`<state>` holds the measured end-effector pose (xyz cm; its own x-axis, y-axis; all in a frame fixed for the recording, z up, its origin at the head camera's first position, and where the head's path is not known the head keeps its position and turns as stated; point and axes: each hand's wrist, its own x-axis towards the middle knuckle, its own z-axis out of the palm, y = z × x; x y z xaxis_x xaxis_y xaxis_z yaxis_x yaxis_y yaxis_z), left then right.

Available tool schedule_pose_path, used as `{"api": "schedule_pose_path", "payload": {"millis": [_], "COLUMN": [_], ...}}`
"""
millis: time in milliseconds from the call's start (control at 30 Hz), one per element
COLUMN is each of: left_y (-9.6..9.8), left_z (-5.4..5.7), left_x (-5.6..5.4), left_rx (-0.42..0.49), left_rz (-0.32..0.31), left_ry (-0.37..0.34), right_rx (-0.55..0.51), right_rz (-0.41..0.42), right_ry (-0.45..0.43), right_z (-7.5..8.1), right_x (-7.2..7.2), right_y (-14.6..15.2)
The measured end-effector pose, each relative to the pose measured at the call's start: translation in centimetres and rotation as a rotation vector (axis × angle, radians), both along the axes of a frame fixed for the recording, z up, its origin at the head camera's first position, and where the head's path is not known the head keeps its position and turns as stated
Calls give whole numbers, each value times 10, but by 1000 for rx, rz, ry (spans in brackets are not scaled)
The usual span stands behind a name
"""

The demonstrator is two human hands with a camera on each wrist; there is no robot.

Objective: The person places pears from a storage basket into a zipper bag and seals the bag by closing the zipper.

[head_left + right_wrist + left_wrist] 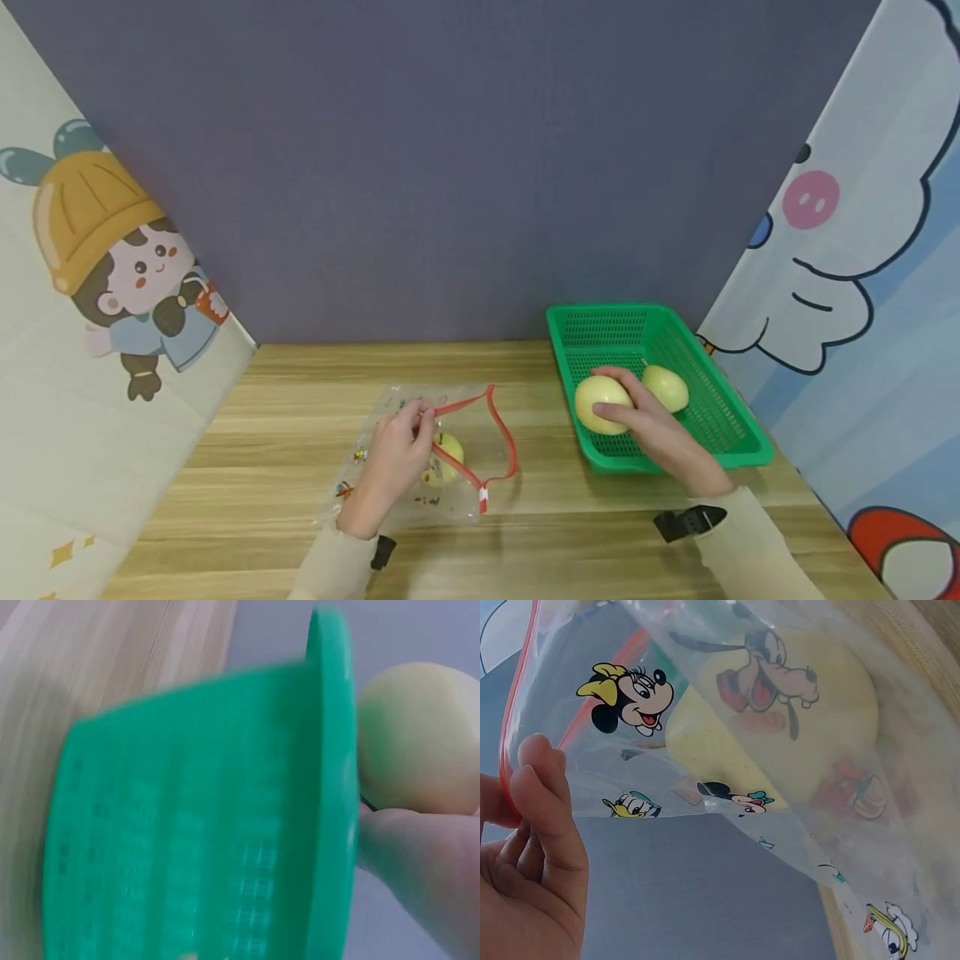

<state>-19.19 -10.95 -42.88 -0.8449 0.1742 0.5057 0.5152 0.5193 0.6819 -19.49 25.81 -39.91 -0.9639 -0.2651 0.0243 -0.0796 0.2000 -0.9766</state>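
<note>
A clear zip bag (465, 508) with a red zip edge and printed cartoon figures lies on the table, its mouth spread toward the right. My left hand (397, 454) pinches the red edge between thumb and fingers. One pale yellow pear (780, 727) is inside the bag, seen through the plastic. My right hand (647, 417) grips another pear (600, 405) over the left side of the green basket (562, 350). A further pear (666, 388) lies in the basket, just beyond the right hand.
The wooden table (300, 375) ends at a grey-blue panel (420, 208) at the back. Cartoon-printed curtains stand at left and right. In the right wrist view, the basket's raised rim (334, 787) is close beside the held pear.
</note>
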Motion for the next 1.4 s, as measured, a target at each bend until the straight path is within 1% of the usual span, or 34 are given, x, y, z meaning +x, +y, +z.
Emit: {"api": "schedule_pose_path", "payload": {"millis": [167, 300, 433, 600, 833, 1000, 1167, 1333, 1400], "left_y": [0, 0, 0, 1, 0, 0, 0, 0, 1], "left_z": [1, 0, 0, 1, 0, -1, -1, -1, -1], "left_x": [1, 1, 2, 2, 2, 1, 1, 1, 2], "left_rx": [5, 3, 5, 10, 10, 4, 7, 9, 13], "left_rz": [-1, 0, -2, -1, 10, 4, 2, 9, 5], "left_ry": [1, -4, -12, -11, -5, 13, 15, 5, -1], "right_rx": [5, -11, -31, -38, -26, -65, -81, -79, -55], "right_rz": [41, 72, 93, 107, 94, 105, 120, 158, 168], "right_ry": [38, 58, 76, 119, 183, 230, 258, 242, 243], "right_z": [2, -1, -8, -18, -32, -38, -40, -38, -37], "right_x": [6, 9, 13, 17, 22, 24, 24, 21, 19], "right_y": [-20, -32, -40, -52, -72, -83, -94, -107, -111]}}
